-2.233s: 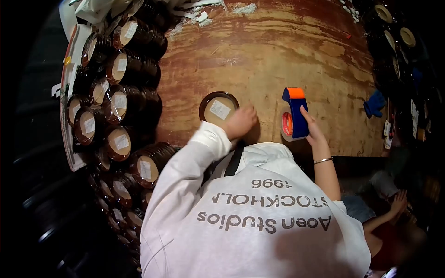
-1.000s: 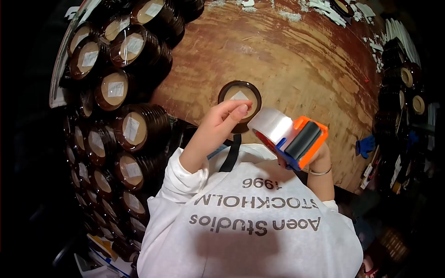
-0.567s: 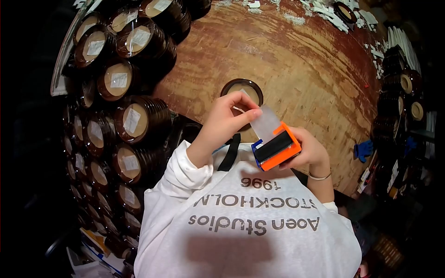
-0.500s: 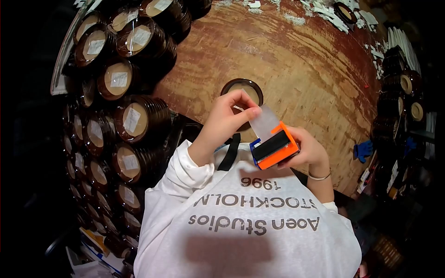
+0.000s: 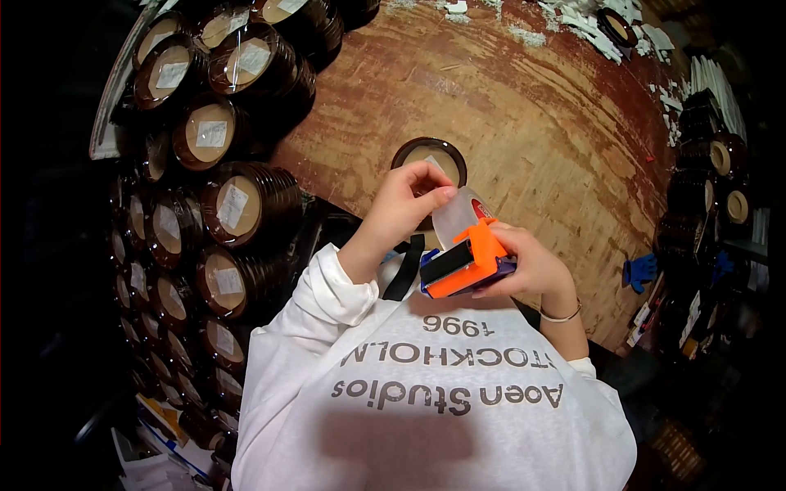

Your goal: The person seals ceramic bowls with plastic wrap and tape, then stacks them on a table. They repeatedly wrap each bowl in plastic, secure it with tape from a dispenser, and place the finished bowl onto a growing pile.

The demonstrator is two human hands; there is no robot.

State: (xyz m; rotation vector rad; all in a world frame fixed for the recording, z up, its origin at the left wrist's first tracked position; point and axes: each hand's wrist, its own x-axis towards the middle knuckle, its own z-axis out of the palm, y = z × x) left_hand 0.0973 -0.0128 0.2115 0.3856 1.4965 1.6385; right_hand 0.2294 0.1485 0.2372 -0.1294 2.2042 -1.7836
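Note:
My right hand (image 5: 528,266) grips an orange and blue tape dispenser (image 5: 468,266), fingers wrapped round its side, just above my shirt front. A clear strip of tape (image 5: 455,218) runs up from it. My left hand (image 5: 403,206) pinches the strip's free end between thumb and fingers. Behind the strip a bit of red marking shows by the dispenser's edge. Just beyond my left hand, a brown-rimmed dish (image 5: 442,153) with a tan middle and a white label stands at the near part of the table, partly hidden by the hand.
Several plastic-wrapped stacks of brown dishes (image 5: 246,204) with labels crowd the left side. The worn wooden table (image 5: 524,106) spreads ahead, with white foam scraps (image 5: 585,31) at its far edge. A blue glove (image 5: 639,271) and more stacked dishes (image 5: 704,184) are at the right.
The tape dispenser has turned and shifted slightly left in my right hand, with the red marking now showing. My left hand still pinches the tape, nearly in place.

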